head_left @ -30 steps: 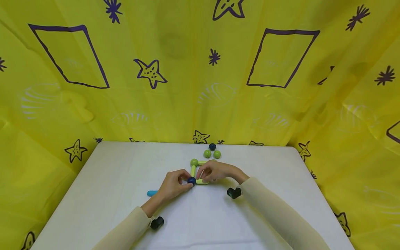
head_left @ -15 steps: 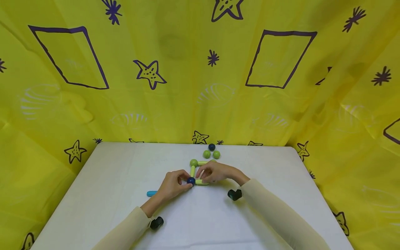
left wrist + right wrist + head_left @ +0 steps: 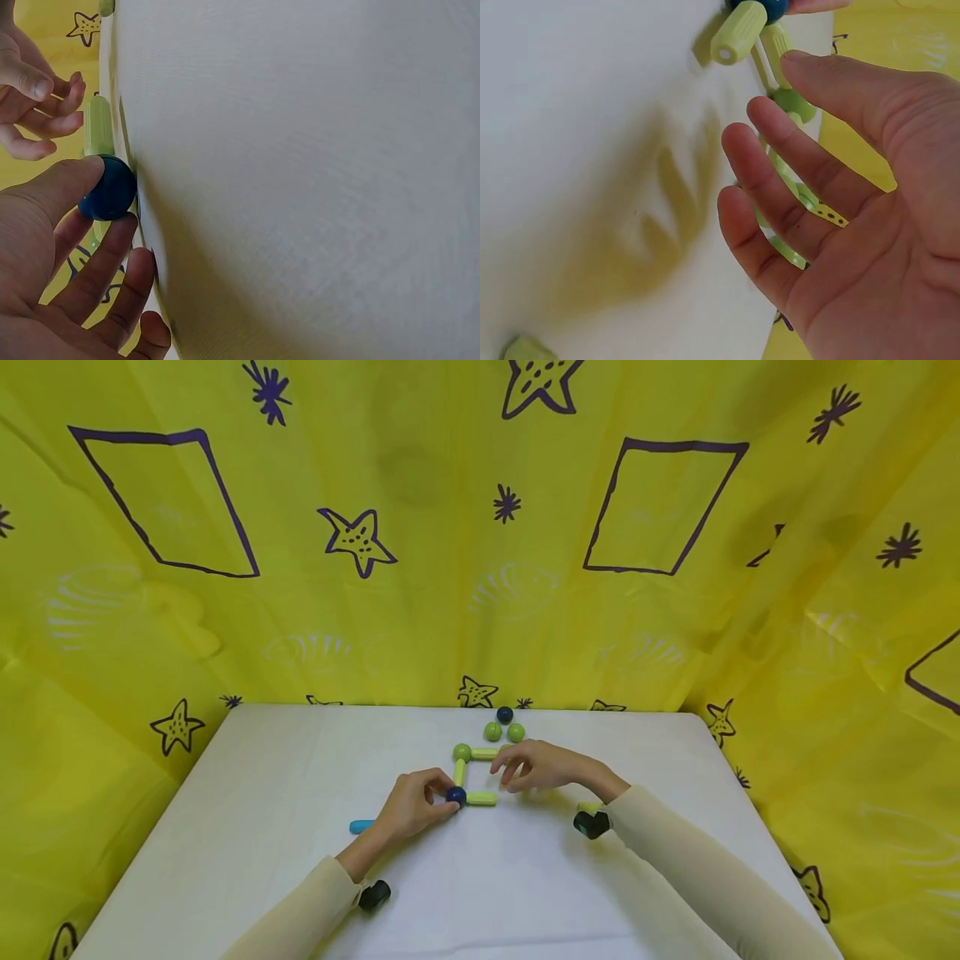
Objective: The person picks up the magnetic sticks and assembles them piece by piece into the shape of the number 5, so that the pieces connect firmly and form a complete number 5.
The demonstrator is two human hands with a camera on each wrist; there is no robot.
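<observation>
My left hand [image 3: 411, 806] pinches a dark blue ball [image 3: 456, 796] between thumb and fingers, low at the table. From that ball a yellow-green rod [image 3: 482, 798] points right, its outer end bare; the right wrist view shows a pale spot on its tip. A second rod [image 3: 459, 773] runs back to a green ball [image 3: 462, 752], where a far rod [image 3: 485, 753] leads right, behind my right hand [image 3: 543, 766]. That hand hovers to the right of the near rod, fingers loosely bent around nothing; its palm [image 3: 870, 285] is bare in the right wrist view.
Behind the frame lie a dark blue ball [image 3: 505, 715] and two green balls [image 3: 492, 732]. A light blue rod [image 3: 362, 827] is partly hidden by my left wrist. Another yellow-green rod [image 3: 589, 807] lies by my right wrist. The white table [image 3: 300, 752] meets a yellow curtain [image 3: 420, 610].
My right hand has let go of the near rod and moved right and up from it, baring its end. My left hand keeps its hold on the blue ball.
</observation>
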